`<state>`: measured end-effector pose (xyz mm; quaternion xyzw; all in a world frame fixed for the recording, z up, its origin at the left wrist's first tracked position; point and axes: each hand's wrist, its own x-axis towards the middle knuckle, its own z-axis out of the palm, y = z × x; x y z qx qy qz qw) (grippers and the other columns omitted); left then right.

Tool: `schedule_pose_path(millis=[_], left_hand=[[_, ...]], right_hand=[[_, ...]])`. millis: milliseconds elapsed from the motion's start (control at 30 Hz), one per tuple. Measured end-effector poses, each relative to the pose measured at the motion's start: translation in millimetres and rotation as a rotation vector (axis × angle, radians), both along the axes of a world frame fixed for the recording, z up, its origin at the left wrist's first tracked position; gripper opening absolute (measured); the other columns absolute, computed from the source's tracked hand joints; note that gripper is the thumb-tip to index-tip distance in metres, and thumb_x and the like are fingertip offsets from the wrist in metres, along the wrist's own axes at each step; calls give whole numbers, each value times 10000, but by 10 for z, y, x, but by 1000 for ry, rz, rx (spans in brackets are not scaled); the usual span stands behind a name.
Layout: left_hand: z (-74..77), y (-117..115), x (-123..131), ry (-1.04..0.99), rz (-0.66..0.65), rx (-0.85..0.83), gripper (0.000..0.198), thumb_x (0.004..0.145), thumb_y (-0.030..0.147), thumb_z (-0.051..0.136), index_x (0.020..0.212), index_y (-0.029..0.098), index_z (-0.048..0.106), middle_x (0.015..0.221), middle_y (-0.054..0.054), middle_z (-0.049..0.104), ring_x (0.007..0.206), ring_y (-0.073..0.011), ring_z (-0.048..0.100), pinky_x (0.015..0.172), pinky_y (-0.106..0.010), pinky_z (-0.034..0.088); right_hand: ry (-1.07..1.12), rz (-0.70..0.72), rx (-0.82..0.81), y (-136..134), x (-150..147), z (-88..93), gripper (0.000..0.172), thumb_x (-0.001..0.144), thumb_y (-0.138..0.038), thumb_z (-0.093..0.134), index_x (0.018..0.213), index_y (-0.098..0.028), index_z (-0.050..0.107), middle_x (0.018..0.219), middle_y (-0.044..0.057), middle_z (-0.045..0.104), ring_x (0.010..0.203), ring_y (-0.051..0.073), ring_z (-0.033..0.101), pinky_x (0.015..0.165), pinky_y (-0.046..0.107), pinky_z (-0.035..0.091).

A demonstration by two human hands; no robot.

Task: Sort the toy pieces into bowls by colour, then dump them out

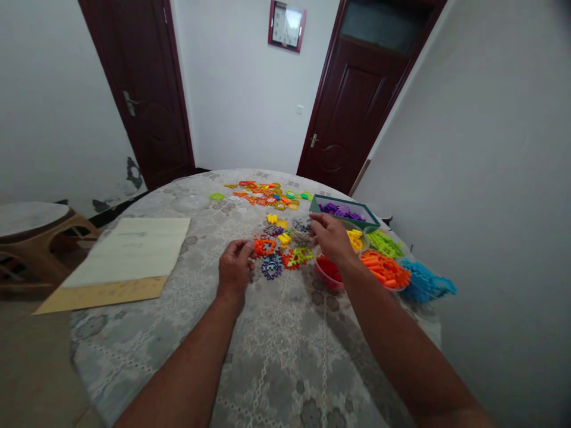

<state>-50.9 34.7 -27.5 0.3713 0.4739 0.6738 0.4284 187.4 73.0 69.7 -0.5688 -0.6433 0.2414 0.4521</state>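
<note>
My left hand (pixel 235 266) rests on the round table (pixel 276 345), fingers curled in a pinch beside an orange ring-shaped plastic piece (pixel 264 246); whether it grips the piece I cannot make out. A purple piece (pixel 272 267) and a green-yellow one (pixel 301 256) lie just right of it. My right hand (pixel 331 236) hovers with fingers curled over a small clear bowl of grey pieces (pixel 302 226), above a red bowl of red pieces (pixel 329 272).
A teal tray of purple pieces (pixel 344 211) and heaps of yellow, green, orange (pixel 384 268) and blue pieces (pixel 423 284) line the right edge. Loose pieces (pixel 267 195) are scattered at the far side. Papers (pixel 129 249) lie left. Two dark doors stand behind.
</note>
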Motion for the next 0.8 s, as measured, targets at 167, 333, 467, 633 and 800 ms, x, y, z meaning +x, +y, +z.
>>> schedule_pose_path(millis=[167,333,467,633,800], left_hand=[[-92,85,-51,212,203,55,345,871,395,700,1156,200,702,1102,-83,746,1012,-237,725,843,-371,619],[-137,64,3,432,165,81,386,874,291,695,1254,219,687,1370,-129,679,1253,-276,665,1091,-465,553],[-198,56,-1,621,112,129,507,884,286,692,1387,258,635,1456,-122,607,1235,-284,660,1105,-509,551],[-282,111,-15,807,99,192,605,894,278,681,1486,275,557,1536,-126,535,1427,-314,532,1161,-531,514],[-297,273,-9,981,94,121,584,902,292,696,1469,221,578,1570,-167,511,1530,-348,421,1282,-564,344]], right_hand=[[-268,-62,240,-2,-21,-135,429,918,-163,528,1309,-138,704,1306,168,720,1204,279,681,1134,498,506],[-488,121,342,-618,-425,-716,410,992,-177,504,1365,-153,672,1473,195,619,1407,292,553,1217,500,436],[-613,-47,204,-782,-707,-1086,662,963,-254,651,1573,-60,482,1675,288,371,1578,424,313,1266,613,311],[-583,-125,104,-635,-698,-1222,749,996,-394,657,1594,-2,435,1676,336,336,1619,474,182,1275,654,220],[-577,-147,74,-561,-657,-1288,762,998,-425,653,1589,5,440,1624,351,398,1579,476,263,1257,638,243]])
